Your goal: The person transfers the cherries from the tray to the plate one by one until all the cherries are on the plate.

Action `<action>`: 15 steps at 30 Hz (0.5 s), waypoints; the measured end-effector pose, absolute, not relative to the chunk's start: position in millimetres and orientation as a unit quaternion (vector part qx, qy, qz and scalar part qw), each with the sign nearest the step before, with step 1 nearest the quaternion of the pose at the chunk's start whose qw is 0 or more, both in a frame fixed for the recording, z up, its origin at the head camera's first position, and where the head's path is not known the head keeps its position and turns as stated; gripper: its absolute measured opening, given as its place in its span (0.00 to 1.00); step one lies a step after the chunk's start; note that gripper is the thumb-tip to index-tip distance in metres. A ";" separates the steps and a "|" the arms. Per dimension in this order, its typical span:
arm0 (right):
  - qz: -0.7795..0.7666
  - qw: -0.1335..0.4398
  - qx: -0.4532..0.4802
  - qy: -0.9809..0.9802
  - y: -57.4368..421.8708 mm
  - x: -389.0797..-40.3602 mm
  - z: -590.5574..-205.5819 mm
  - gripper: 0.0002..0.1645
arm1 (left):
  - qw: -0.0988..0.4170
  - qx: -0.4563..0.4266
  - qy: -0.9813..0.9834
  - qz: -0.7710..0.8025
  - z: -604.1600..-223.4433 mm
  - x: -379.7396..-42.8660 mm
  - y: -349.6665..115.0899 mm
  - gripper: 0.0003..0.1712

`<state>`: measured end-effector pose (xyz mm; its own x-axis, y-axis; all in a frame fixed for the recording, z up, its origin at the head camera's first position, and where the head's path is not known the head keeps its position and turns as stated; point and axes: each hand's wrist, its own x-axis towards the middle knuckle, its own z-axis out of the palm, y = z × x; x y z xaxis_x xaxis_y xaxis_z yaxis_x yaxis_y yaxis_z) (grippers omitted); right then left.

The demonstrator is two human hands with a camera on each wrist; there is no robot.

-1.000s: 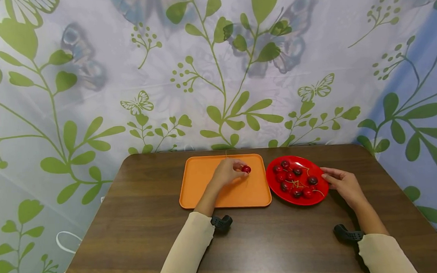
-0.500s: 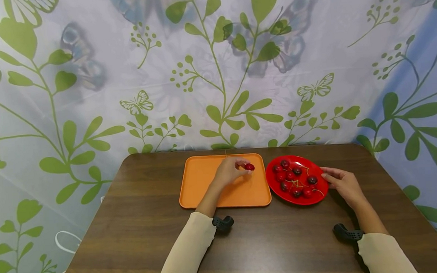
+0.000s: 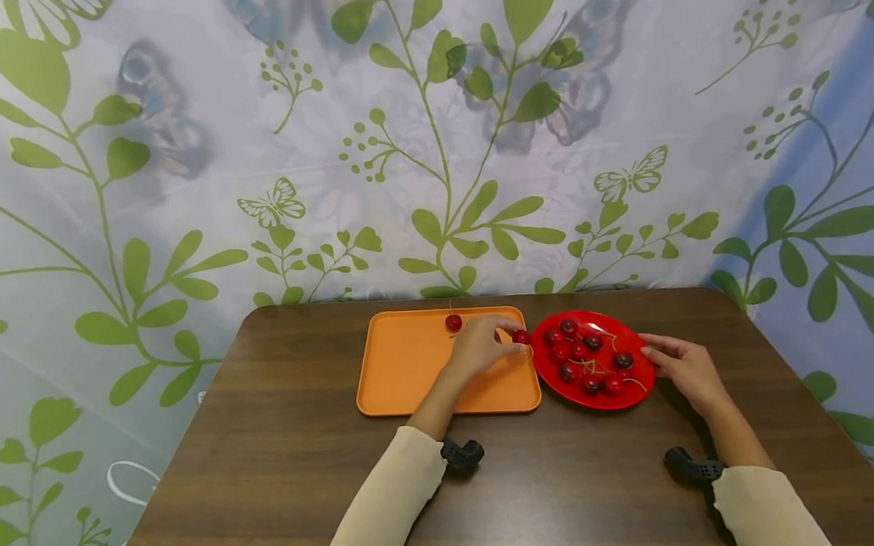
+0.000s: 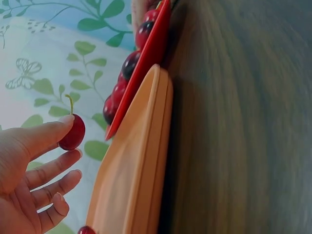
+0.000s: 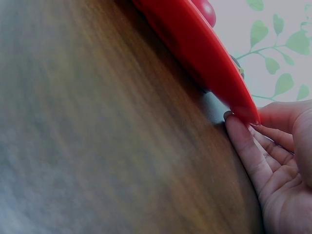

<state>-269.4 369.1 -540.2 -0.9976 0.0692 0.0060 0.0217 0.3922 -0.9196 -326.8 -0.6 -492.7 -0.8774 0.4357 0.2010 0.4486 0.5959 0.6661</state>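
Note:
Between thumb and fingertips, my left hand (image 3: pixel 479 347) pinches a red cherry (image 3: pixel 520 336) over the right edge of the orange tray (image 3: pixel 401 371). In the left wrist view this cherry (image 4: pixel 73 132) has its short green stem pointing up, and the other fingers are spread below it. A second cherry (image 3: pixel 453 323) lies near the tray's back edge. Beside the tray stands a red plate (image 3: pixel 644 366) with several red and dark cherries and thin stems. My right hand (image 3: pixel 691 374) grips the plate's right rim; the right wrist view shows the thumb above the rim (image 5: pixel 246 105) and a finger beneath it.
Tray and plate stand side by side near the back of the brown wooden table (image 3: pixel 555 483). A leaf-patterned cloth (image 3: pixel 400 167) hangs behind the table. Black wrist devices (image 3: pixel 463 455) sit on both forearms.
My left hand has moved right across the tray toward the plate, carrying the cherry, so the cherry at the tray's back now shows. The right hand keeps its grip on the plate's rim.

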 end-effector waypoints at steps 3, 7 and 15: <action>0.555 0.019 -0.025 -0.831 368.1 -269.4 -540.6 0.35 | 0.001 -0.255 -0.891 -0.376 -494.2 -325.1 7.5 0.17; 0.555 0.018 -0.025 -0.831 367.2 -270.0 -542.3 0.34 | -0.006 -0.250 -0.896 -0.367 -496.8 -321.5 16.4 0.17; 0.552 0.026 -0.026 -0.833 369.7 -270.3 -542.5 0.35 | 0.029 -0.244 -0.919 -0.309 -498.0 -318.6 32.1 0.16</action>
